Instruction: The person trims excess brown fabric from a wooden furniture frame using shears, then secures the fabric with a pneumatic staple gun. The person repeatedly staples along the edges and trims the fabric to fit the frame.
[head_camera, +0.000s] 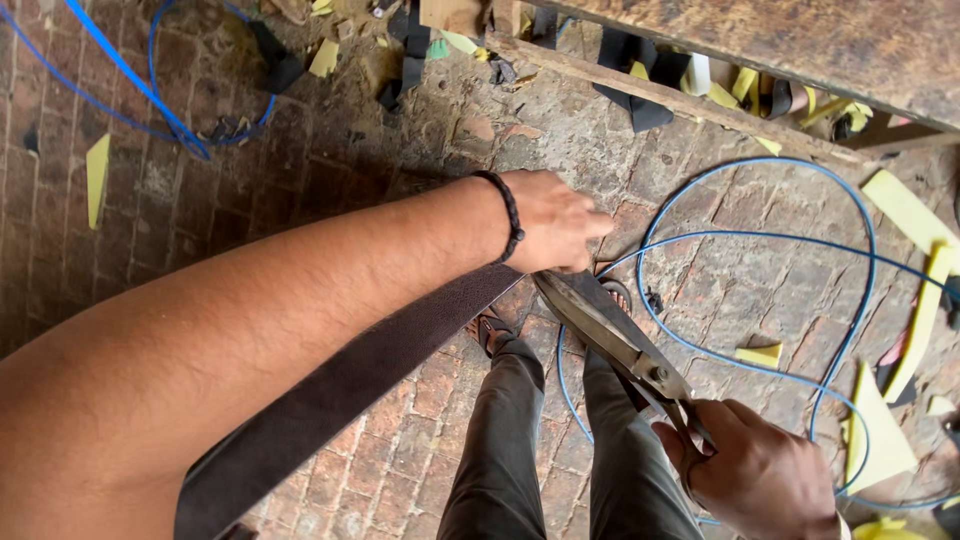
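My left hand (552, 222), with a dark braided bracelet at the wrist, pinches the far end of a long dark brown leather strip (330, 395) that runs from the lower left up to the middle. My right hand (758, 478) grips the handles of large metal shears (610, 330) at the lower right. The shear blades reach up-left and meet the strip's end just under my left fingers. My legs in grey trousers (500, 450) stand below.
The floor is worn brick (730, 290). A blue cable (760, 236) loops over it at right and upper left. Yellow foam scraps (880, 430) and black strips lie about. A rough wooden bench edge (800, 40) crosses the top right.
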